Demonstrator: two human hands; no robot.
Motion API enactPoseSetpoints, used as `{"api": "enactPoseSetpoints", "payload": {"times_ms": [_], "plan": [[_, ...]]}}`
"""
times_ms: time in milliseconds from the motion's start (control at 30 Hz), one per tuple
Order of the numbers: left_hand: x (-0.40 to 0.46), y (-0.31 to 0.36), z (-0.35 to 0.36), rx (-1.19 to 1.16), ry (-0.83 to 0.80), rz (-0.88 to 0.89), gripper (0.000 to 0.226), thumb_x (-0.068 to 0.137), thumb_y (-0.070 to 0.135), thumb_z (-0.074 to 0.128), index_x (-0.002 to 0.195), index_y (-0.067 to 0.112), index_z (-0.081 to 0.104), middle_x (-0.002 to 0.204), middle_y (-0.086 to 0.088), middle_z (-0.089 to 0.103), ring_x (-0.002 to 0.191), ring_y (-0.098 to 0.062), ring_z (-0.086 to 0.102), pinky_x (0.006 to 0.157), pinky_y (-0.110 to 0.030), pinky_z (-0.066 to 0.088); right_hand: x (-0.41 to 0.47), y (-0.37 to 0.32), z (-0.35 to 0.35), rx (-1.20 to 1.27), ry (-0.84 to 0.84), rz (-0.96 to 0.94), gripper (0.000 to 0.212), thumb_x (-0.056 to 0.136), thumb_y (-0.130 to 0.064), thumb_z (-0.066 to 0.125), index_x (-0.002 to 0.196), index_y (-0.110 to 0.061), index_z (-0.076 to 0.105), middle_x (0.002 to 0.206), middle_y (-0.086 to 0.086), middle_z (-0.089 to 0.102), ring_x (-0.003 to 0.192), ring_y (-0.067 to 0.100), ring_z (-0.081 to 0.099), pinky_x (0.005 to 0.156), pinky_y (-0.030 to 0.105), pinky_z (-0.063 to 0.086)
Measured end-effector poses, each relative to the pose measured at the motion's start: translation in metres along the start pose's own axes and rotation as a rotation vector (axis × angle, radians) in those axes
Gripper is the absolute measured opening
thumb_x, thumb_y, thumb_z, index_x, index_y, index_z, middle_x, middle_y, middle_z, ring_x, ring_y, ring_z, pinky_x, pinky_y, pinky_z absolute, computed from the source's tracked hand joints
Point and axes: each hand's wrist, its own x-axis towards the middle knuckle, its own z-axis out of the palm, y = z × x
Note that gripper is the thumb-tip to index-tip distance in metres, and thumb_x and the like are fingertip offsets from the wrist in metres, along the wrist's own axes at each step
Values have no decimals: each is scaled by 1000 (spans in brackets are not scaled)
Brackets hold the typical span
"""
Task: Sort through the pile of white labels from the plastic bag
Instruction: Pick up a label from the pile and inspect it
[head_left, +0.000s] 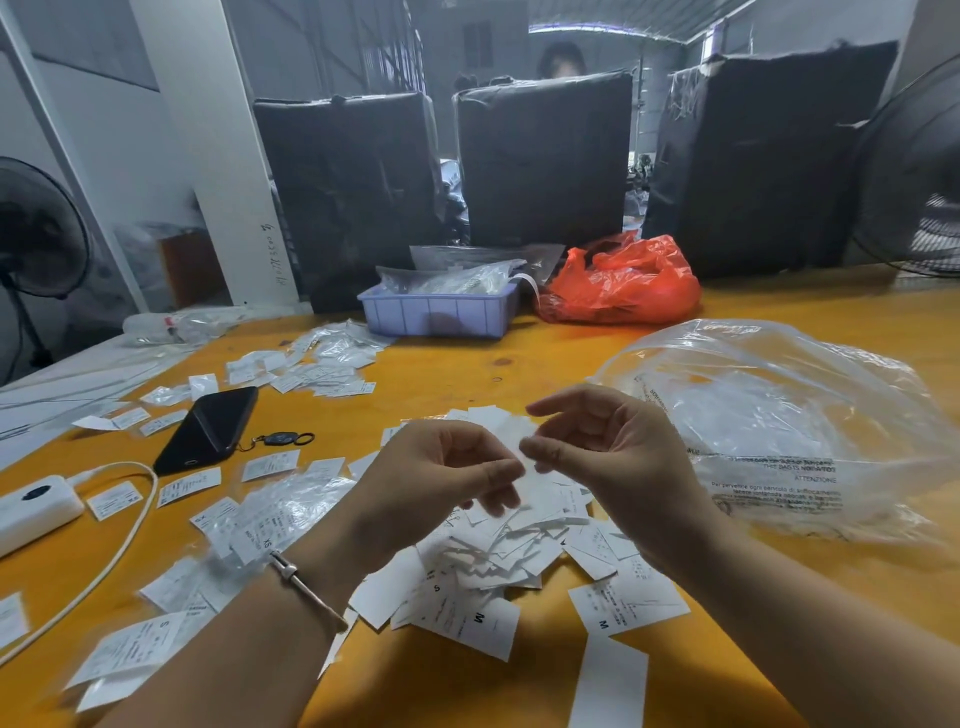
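Observation:
A pile of white labels (498, 556) lies on the yellow table (441, 374) right under my hands. My left hand (441, 473) and my right hand (608, 452) are raised just above the pile, close together. Both pinch the same white label (511, 434) between thumb and fingers, the left at its lower edge, the right at its right side. A large clear plastic bag (779, 431) with printed warning text lies crumpled to the right of my right hand. Loose labels marked S, M and XS are scattered around the pile.
A black phone (208, 428) with a key ring, a white power bank (36, 506) and its cable lie at the left. A lilac tray (436, 312) of bagged labels and an orange bag (623, 283) stand farther back. Black wrapped bales line the far edge.

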Motion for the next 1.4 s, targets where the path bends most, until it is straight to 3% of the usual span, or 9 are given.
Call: {"api": "enactPoseSetpoints", "payload": {"times_ms": [100, 200, 367, 600, 833, 933, 1100, 1267, 1400], "plan": [[1, -3, -7, -84, 180, -35, 17, 83, 14, 74, 77, 0, 69, 66, -11, 71, 54, -9, 64, 51, -14, 47, 2, 8, -2, -403, 0, -66, 24, 85, -22, 70, 108, -24, 65, 94, -7, 70, 85, 4, 64, 74, 23, 53], [2, -5, -11, -96, 303, -57, 18, 80, 14, 77, 72, 2, 66, 59, -8, 68, 49, -7, 61, 48, -12, 45, 2, 18, 0, -794, -217, -132, 42, 88, -25, 67, 127, -32, 56, 125, -15, 59, 112, -1, 50, 95, 25, 44], [3, -6, -9, -108, 332, -47, 25, 84, 17, 73, 74, -6, 67, 62, -14, 69, 48, -10, 60, 48, -12, 44, 5, 32, 5, -982, -438, -127, 37, 92, -40, 58, 129, -36, 57, 146, -14, 41, 136, 9, 28, 109, 35, 28], [2, -5, -9, -148, 321, -138, 5, 82, 19, 76, 83, 16, 78, 83, -3, 75, 64, 1, 60, 67, -22, 46, 6, 32, 3, -904, -265, -256, 13, 88, -26, 67, 96, -22, 77, 115, -6, 67, 112, 15, 51, 87, 32, 45], [5, 1, -18, -555, 281, -262, 18, 85, -8, 61, 75, 7, 62, 68, -8, 68, 57, -15, 63, 57, -23, 53, 6, 19, -4, -759, -229, -260, 7, 74, -22, 80, 75, -17, 76, 97, -6, 70, 99, 15, 57, 76, 36, 52], [4, 1, -20, -696, 227, -278, 23, 73, -11, 65, 78, 8, 53, 74, -13, 72, 64, -21, 71, 58, -29, 59, 7, 13, -7, -529, -215, -150, 7, 73, -18, 80, 76, -13, 75, 93, -6, 72, 93, 12, 62, 74, 26, 52], [4, 0, -24, -861, 131, -289, 47, 64, -8, 68, 110, 1, 64, 92, -20, 73, 82, -28, 74, 70, -42, 62, 11, 1, -17, 22, -87, 174, 11, 82, -3, 68, 74, -7, 63, 76, 6, 73, 72, 15, 69, 61, 25, 54], [4, -3, -22, -627, 74, -276, 30, 68, 2, 69, 96, 8, 78, 79, -3, 68, 71, -11, 66, 72, -28, 54, 10, -8, -21, 246, -24, 266, 18, 82, -2, 66, 70, -14, 59, 77, 18, 72, 71, 29, 71, 48, 21, 49], [3, -1, -21, -607, 32, -268, 15, 66, 1, 71, 75, 12, 75, 81, -7, 71, 67, -14, 67, 65, -25, 56, 11, -8, -21, 229, -3, 252, 25, 77, 0, 71, 65, -20, 63, 79, 17, 72, 72, 31, 67, 50, 21, 49]]}}
